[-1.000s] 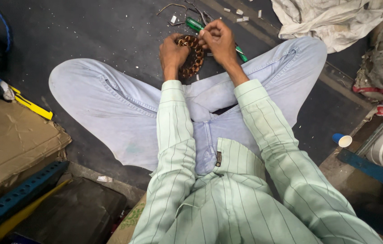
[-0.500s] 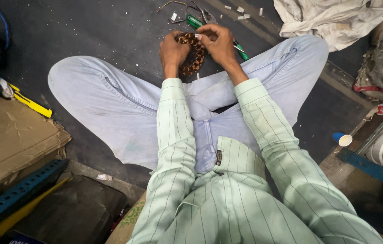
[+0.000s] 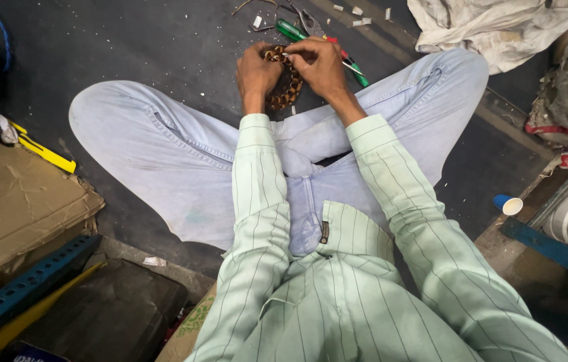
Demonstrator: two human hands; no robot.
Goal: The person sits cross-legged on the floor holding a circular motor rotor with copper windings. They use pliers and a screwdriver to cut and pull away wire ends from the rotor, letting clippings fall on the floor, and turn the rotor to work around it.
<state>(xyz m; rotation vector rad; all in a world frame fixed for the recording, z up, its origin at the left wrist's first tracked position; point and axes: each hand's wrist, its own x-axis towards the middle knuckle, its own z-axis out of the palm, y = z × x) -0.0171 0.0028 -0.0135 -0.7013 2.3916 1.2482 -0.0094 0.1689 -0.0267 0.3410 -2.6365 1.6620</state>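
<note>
Your shirt sleeves [image 3: 264, 201] show pale mint green with thin dark pinstripes, your jeans [image 3: 163, 161] a washed-out light blue against the near-black floor [image 3: 130, 47], and the coil [image 3: 287, 84] between your hands is coppery brown with darker bands. By it lies a screwdriver [image 3: 294, 30] with a bright green handle, a yellow strip [image 3: 46, 153] sits over tan cardboard [image 3: 16, 201], and a blue perforated rail [image 3: 22, 295] runs below. To your right there's a blue cup [image 3: 508, 204] with a white inside and an off-white, stained cloth [image 3: 498, 27].

A flattened brown cardboard box [image 3: 16, 201] lies at the left, and a green-printed cardboard piece [image 3: 190, 328] sits bottom centre.
</note>
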